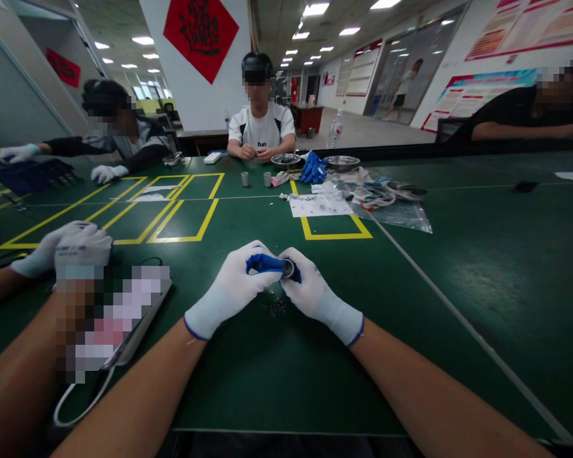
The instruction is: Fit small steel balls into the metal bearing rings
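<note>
Both my hands wear white gloves with blue palms and meet over the middle of the green table. My right hand (310,289) is closed around a small round metal cylinder (288,270), its open end facing me. From the other side, my left hand (236,280) has thumb and fingers pinched together at the cylinder's rim. Whether a smaller piece sits between those fingertips is hidden. On the table just below lies a loose cluster of small dark ring-like parts (275,308), with a single lighter ring (271,292) above it.
Left of me lie a phone-like device (124,318) with a white cable and a co-worker's gloved hands (83,248). Ahead are two metal cups (245,179), metal bowls (342,163), blue gloves (314,168), white paper (319,205) and a plastic bag (405,216). Other people sit around the table.
</note>
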`<state>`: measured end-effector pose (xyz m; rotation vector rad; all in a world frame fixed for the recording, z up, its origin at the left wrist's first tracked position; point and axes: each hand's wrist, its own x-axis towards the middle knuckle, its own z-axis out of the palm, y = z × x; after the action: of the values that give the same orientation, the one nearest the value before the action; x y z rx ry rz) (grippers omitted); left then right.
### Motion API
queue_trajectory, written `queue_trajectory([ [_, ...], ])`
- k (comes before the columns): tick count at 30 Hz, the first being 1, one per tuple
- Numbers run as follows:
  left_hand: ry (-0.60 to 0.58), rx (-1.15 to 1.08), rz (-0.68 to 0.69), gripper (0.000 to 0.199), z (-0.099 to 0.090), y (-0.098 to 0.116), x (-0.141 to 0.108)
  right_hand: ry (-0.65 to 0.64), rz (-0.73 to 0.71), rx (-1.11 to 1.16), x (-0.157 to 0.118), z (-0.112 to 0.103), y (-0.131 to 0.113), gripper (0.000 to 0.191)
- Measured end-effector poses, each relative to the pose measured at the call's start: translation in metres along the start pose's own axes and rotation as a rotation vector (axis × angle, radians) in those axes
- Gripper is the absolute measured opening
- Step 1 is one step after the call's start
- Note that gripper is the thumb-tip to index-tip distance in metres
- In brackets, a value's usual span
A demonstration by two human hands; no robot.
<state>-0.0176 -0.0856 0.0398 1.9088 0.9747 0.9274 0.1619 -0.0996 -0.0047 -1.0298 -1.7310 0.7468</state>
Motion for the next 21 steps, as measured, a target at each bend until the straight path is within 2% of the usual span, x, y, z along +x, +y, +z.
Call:
queue_trajectory([
  [5,-0.07,0.116,0.068,0.008,-0.0049,0.0064,0.0013,-0.053,-0.032,-0.043,-0.0015,0.001,-0.0028,0.01],
  [16,-0.09,0.113,-0.032,0.013,-0.002,0.0067,0.0012,-0.076,-0.08,-0.066,-0.0021,0.0034,0.0003,0.011],
  [21,-0.058,0.236,-0.045,0.013,0.0007,0.0112,0.0011,-0.064,-0.063,-0.089,-0.0014,0.0048,0.0028,0.013],
])
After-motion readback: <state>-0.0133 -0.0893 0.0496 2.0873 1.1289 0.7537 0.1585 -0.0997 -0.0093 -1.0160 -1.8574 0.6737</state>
